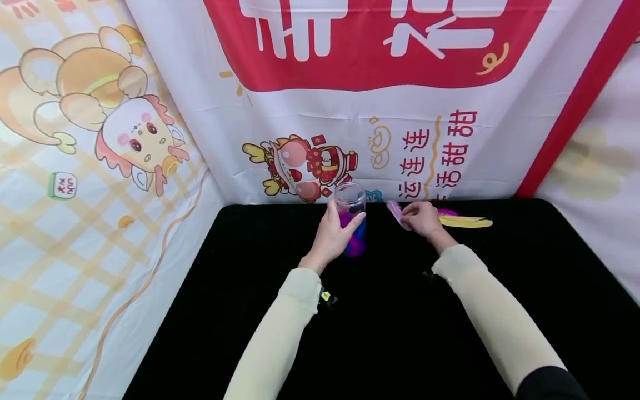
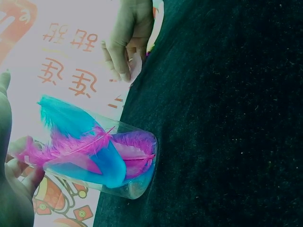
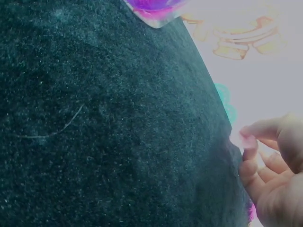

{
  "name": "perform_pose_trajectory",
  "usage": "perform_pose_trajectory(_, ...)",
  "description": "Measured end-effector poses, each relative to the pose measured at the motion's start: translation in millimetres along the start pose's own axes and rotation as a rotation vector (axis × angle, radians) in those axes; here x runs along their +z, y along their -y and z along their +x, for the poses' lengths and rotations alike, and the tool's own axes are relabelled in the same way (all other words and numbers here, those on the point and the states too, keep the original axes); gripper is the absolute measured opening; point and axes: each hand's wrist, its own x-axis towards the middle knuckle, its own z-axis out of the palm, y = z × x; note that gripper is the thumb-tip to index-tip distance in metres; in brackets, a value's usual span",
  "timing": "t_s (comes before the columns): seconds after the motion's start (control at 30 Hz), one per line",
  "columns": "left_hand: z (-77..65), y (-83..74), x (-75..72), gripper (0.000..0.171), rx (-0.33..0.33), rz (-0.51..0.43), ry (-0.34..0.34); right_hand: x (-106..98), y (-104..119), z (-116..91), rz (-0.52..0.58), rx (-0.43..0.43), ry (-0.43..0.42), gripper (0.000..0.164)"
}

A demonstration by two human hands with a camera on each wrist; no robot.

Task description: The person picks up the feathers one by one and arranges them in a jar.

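Observation:
A clear, see-through jar [image 1: 351,195] stands upright near the back of the black table, with blue, pink and purple feathers [image 2: 90,149] inside it. My left hand [image 1: 332,232] grips the jar from its left side, thumb in front. To the right, my right hand [image 1: 422,220] pinches a pale pink-purple feather [image 1: 396,214] between thumb and fingers, at the table's back edge. Just past that hand lie a yellow feather [image 1: 465,221] and a magenta feather [image 1: 446,212], the latter partly hidden behind it.
The black cloth table [image 1: 370,333] spreads out in front of me. A printed white-and-red curtain [image 1: 310,111] hangs right behind its back edge. Another printed cloth [image 1: 90,222] hangs on the left. In the right wrist view a thin pale thread [image 3: 59,128] lies on the cloth.

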Motion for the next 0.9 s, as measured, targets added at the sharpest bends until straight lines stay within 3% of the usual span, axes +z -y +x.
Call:
perform_pose_trajectory(0.3, -1.7, -0.4, 0.2, 0.090, 0.011, 0.001, -0.005, 0.1, 4.5, -4.5, 0.085, 0.002, 0.037, 0.022)
perform_pose_trajectory(0.6, 0.2, -0.8, 0.5, 0.089, 0.014, -0.003, -0.002, -2.9, 9.2, -9.1, 0.239, -0.010, 0.052, 0.023)
perform_pose_trajectory(0.9, -1.4, -0.7, 1.3, 0.086, 0.023, 0.000, -0.015, -10.9, 19.9, -18.1, 0.290, -0.046, 0.062, 0.020)
